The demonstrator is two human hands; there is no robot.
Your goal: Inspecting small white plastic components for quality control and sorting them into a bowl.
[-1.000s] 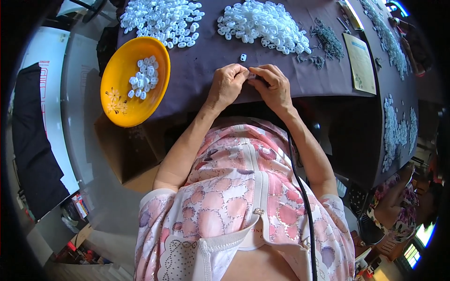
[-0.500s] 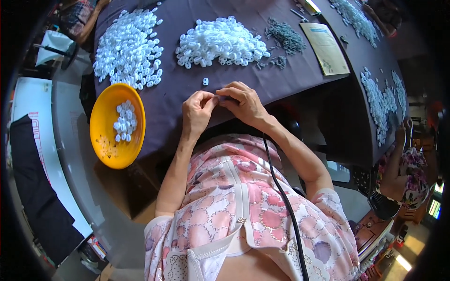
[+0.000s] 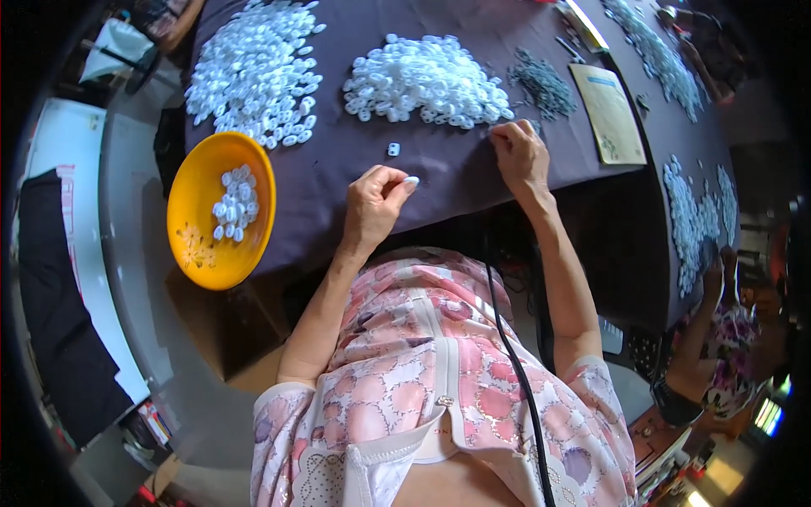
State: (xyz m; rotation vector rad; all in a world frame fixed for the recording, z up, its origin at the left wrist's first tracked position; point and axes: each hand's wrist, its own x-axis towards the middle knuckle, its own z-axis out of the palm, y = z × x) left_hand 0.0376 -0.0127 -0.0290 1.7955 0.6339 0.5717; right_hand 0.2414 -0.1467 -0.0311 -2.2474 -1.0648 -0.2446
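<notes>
Between the thumb and forefinger of my left hand (image 3: 373, 207) is a small white oval plastic piece (image 3: 411, 180), held just above the cloth near the table edge. My right hand (image 3: 521, 160) is apart from it, to the right, its fingertips pinched together by the small grey pieces (image 3: 545, 83). Whatever those fingertips hold is too small to make out. A large heap of white oval plastic pieces (image 3: 427, 80) lies beyond my hands. One single white piece with dark holes (image 3: 394, 149) rests on the cloth in front of the heap.
A yellow bowl (image 3: 182, 207) with some white pieces stands at the left table edge, near another white heap (image 3: 253, 72). To the right lie a tan paper envelope (image 3: 610, 118) and a pen-like tool (image 3: 570, 51). Other people sit at the far left and right. A black cable (image 3: 515, 363) hangs down my front.
My hands were together at the table edge; now they are apart. My right hand has moved right and away toward the grey pieces. The left keeps the white piece, now visible.
</notes>
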